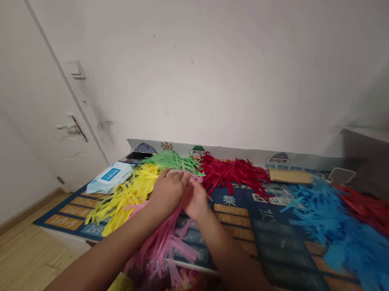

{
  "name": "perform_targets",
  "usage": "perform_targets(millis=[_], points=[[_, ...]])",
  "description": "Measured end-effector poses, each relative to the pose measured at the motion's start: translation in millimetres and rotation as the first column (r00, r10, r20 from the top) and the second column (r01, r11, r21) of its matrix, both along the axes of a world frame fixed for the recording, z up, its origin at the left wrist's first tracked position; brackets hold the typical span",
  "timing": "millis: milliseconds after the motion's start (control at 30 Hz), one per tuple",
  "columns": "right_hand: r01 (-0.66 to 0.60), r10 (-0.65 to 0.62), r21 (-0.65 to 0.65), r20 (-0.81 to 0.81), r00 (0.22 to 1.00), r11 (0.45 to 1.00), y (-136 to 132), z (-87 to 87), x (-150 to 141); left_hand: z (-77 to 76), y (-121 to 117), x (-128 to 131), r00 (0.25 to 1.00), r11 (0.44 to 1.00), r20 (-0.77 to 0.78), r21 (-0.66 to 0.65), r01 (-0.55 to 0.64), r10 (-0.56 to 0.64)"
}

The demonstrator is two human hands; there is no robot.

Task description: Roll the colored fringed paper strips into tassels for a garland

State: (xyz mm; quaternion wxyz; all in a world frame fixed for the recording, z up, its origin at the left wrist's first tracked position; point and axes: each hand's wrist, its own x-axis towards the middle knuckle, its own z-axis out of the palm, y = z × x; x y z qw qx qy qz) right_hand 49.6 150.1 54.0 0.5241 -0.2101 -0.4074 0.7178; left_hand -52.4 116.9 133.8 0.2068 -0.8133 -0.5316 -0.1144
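At the middle of the table, my left hand (169,188) and my right hand (195,199) come together over a bundle of pink fringed strips (166,238). My left fingers are closed over the bundle's top end, and the right fingers pinch the same end from the right. The pink strips hang down toward me, past the table's front edge. Beside my left hand lies a bundle of yellow strips (130,194). Green strips (172,159) spread just beyond my hands, with dark red strips (234,172) to the right of them.
A printed mat (188,248) covers the table. A wipes packet (111,177) lies at the left, with a dark flat object (139,155) behind it. Blue strips (337,229), more red strips (371,213) and a tan flat piece (289,176) are at the right. A wall rises behind.
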Motion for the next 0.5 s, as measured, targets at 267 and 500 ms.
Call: perform_targets(millis=[267, 500], points=[[0.268, -0.264, 0.107, -0.053, 0.963, 0.958, -15, 18.0, 125, -71.4, -17, 42, 0.899, 0.89, 0.002, 0.141, 0.434, -0.439], [0.747, -0.731, 0.056, 0.269, 0.627, 0.662, -76, -14.6, 295, -130.8, -53, 119, 0.831, 0.771, 0.085, -0.333, 0.543, -0.549]])
